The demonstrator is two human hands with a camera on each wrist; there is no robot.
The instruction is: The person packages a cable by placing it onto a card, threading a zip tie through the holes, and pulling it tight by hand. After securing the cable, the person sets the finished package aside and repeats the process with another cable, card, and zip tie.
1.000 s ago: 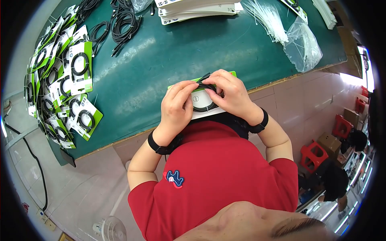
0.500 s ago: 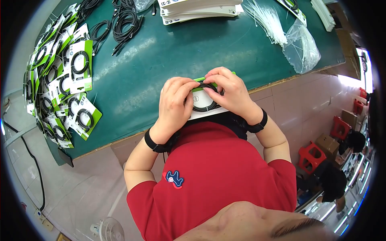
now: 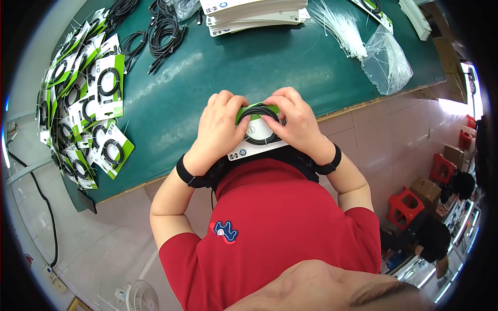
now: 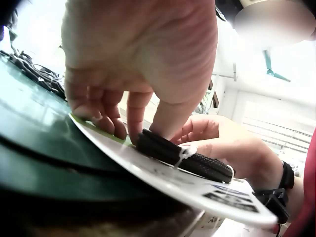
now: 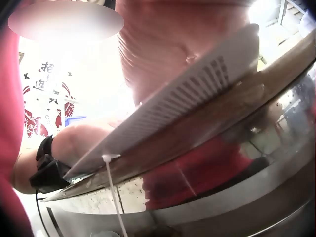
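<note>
A white and green backing card (image 3: 258,149) lies at the table's near edge, its lower left corner printed. On it sits a coiled black cable (image 3: 261,141), bound by a white zip tie (image 4: 185,153). My left hand (image 3: 220,124) pinches the coil's left side, thumb on the cable and fingers by the green end. From the right, my right hand (image 3: 295,122) pinches the coil and card with thumb and forefinger. Under the card, in the right wrist view, a white zip tie tail (image 5: 116,195) hangs down. The right fingertips are hidden there behind the card (image 5: 163,108).
Finished-looking carded cables (image 3: 108,83) pile up on the left of the green table (image 3: 171,119). Loose black cables (image 3: 165,39) lie behind, beside a stack of cards (image 3: 254,18). White zip ties (image 3: 340,31) and a clear plastic bag (image 3: 388,62) are at the back right.
My left hand has moved left and spread, baring more of the coil and the card's printed corner. The plug end that stuck up between the hands is out of sight.
</note>
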